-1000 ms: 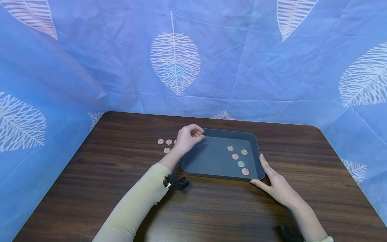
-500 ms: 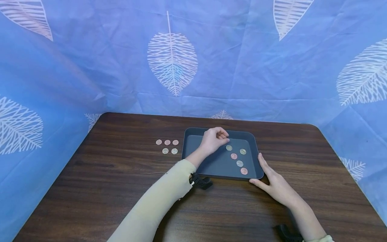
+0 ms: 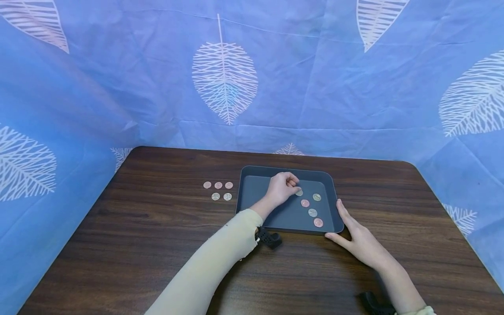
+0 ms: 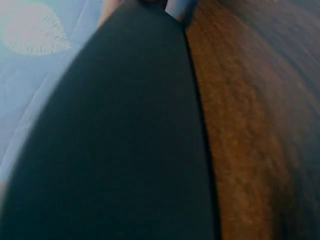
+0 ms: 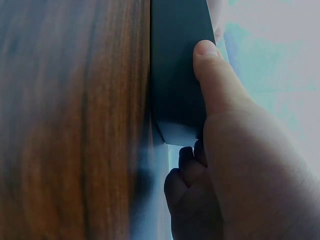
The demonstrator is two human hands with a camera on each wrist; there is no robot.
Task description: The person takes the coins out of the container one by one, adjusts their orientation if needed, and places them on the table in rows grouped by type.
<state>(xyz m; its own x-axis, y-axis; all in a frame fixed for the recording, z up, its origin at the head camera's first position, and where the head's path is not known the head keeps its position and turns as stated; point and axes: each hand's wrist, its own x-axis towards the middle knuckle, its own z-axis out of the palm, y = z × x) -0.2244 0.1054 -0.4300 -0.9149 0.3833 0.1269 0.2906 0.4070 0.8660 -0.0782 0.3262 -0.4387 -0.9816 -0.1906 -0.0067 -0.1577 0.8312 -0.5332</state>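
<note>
A dark wooden tabletop (image 3: 157,245) stands inside blue leaf-print cloth; the left hand (image 3: 280,189), over the table-side coins (image 3: 218,190) a second ago, now hangs in the grey tray (image 3: 275,210), fingers curled at a coin (image 3: 300,192) beside four more. Left wrist view: only dark blur, so the pinch is hard to confirm. Right wrist view: the right hand (image 5: 235,150) lies straight-fingered against the tray's corner.

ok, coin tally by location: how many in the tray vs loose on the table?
Coins in the tray: 5 (one partly hidden by the left hand's fingers)
Coins on the table, left of the tray: 5
Total: 10 visible; I cannot tell whether the curled fingers hide another.
</note>
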